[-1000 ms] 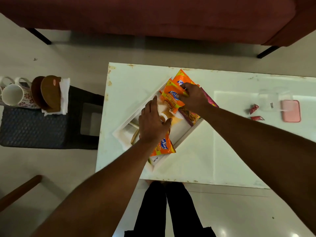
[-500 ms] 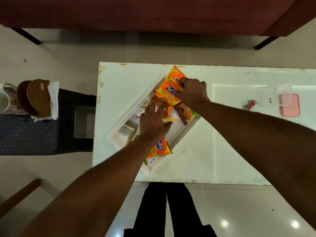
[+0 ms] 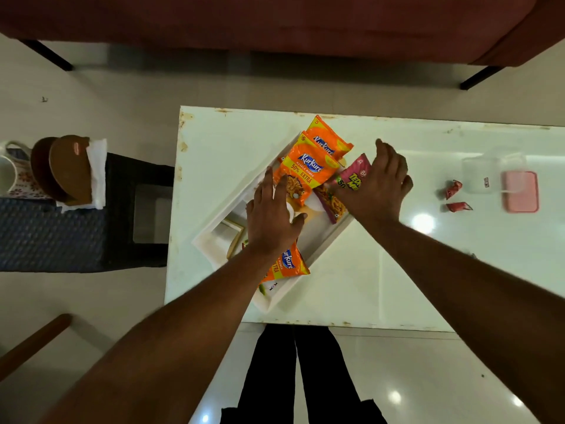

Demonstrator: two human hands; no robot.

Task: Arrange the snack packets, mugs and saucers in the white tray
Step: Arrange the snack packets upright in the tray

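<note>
kurkure packets [image 3: 301, 169] are laid in the white tray [image 3: 208, 243] by the table's [image 3: 214, 142] left edge; left hand [image 3: 272, 217] and right hand [image 3: 379, 182] are spread open above.

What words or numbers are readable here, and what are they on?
"Kurkure", "50% EXTRA", "5": front orange packet in the white tray.
"Kurkure", "5": orange packet behind it.
"urKure", "TRA": nearest orange packet, partly hidden.
"TED", "ME": pink packet, rest covered by the right hand.
Unreadable: small print under the front logo; label on the clear box.
</note>
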